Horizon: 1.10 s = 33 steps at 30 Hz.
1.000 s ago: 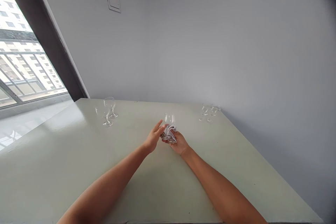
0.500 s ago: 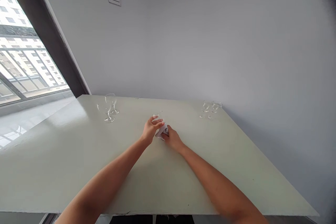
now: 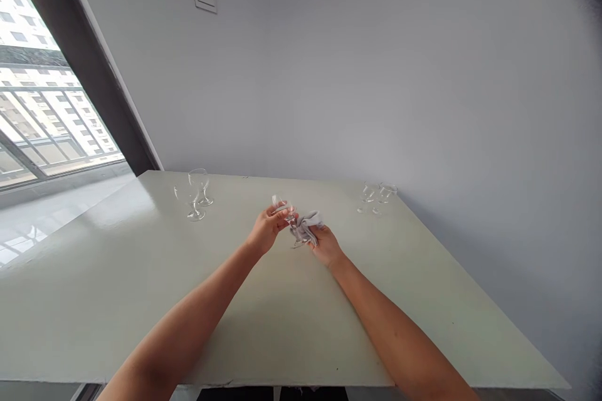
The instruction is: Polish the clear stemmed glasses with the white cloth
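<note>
Near the middle of the table, my left hand (image 3: 268, 225) is closed round the bowl of a clear stemmed glass (image 3: 277, 202), which tilts with its foot towards my right hand. My right hand (image 3: 325, 244) grips a light grey cloth (image 3: 309, 223), and the cloth lies against the stem and foot of that glass. The fingertips of my right hand are partly hidden behind the cloth.
Two stemmed glasses (image 3: 196, 214) stand at the back left of the pale table (image 3: 117, 301). Small stemmed glasses (image 3: 384, 193) stand near the back right corner. A grey wall borders the table behind and to the right; a window is at the left.
My right hand has moved right, and the cloth has spread out and shows more. My left hand has shifted slightly left, and the glass is tilted with its bowl and foot in clearer view.
</note>
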{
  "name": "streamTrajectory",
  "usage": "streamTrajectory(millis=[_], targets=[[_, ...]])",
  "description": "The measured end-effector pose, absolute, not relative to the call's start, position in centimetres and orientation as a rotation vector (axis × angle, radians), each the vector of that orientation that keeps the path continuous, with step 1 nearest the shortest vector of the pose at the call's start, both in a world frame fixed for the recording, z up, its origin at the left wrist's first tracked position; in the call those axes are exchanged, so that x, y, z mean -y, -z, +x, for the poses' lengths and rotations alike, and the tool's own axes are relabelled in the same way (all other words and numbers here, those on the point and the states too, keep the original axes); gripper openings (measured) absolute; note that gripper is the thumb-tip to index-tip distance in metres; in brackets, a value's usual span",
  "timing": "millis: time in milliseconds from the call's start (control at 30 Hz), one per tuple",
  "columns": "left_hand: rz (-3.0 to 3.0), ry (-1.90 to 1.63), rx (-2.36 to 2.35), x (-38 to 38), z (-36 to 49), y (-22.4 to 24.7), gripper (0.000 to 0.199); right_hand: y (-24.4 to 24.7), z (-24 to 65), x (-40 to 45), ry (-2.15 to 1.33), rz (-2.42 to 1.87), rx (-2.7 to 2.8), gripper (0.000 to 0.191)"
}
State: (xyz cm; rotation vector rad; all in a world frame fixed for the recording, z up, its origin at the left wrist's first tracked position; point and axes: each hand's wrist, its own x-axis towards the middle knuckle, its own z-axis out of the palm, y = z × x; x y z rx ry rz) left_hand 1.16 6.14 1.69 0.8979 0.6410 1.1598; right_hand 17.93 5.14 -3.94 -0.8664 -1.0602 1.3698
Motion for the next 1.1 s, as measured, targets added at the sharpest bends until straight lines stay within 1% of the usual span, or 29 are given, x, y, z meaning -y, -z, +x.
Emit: streamTrajectory(millis=[67, 100, 233, 300, 367, 500, 533, 633, 733, 833, 933, 1100], targets=[[0.837, -1.207, -0.72, -6.5, 0.8, -1.6, 0.04, 3.5, 18.4, -5.1, -1.235, -0.882, 1.075, 0.031], [0.808, -1.222, -0.767, -6.7, 0.6, -1.4, 0.036, 3.2, 18.5, -4.8, -1.138, -0.889, 1.174, 0.03], [0.74, -1.155, -0.882, -7.2, 0.3, -0.2, 0.028, 2.1, 18.1, -3.3, -0.561, -0.883, 1.918, 0.029], [0.738, -1.087, -0.863, -7.1, 0.4, 0.0, 0.027, 1.9, 17.6, -2.7, -0.475, -0.851, 2.067, 0.021], [0.693, -1.053, -0.816, -6.9, 0.6, -0.2, 0.025, 2.0, 17.4, -2.6, -0.618, -0.823, 1.966, 0.016], [0.523, -1.094, -0.609, -6.3, 1.3, -1.2, 0.019, 2.4, 17.1, -3.3, -1.306, -0.722, 1.319, 0.019], [0.507, -1.121, -0.545, -6.1, 1.6, -1.4, 0.019, 2.6, 17.0, -3.4, -1.433, -0.694, 1.177, 0.022], [0.549, -1.211, -0.426, -5.7, 2.2, -1.8, 0.021, 3.2, 16.4, -3.2, -1.683, -0.636, 0.923, 0.029], [0.676, -1.284, -0.431, -5.4, 2.3, -2.4, 0.028, 3.8, 15.5, -2.5, -1.891, -0.593, 0.887, 0.03], [0.853, -1.405, -0.53, -5.2, 1.2, -3.2, 0.041, 4.3, 15.0, -1.9, -1.979, -0.581, 1.046, 0.029], [1.044, -1.551, -0.73, -4.9, -1.3, -3.3, 0.054, 4.7, 15.2, -2.1, -1.954, -0.654, 1.06, 0.028], [1.105, -1.749, -1.217, -4.9, -7.9, -0.2, 0.059, 5.0, 16.5, -3.5, -1.826, -0.827, 0.855, 0.027]])
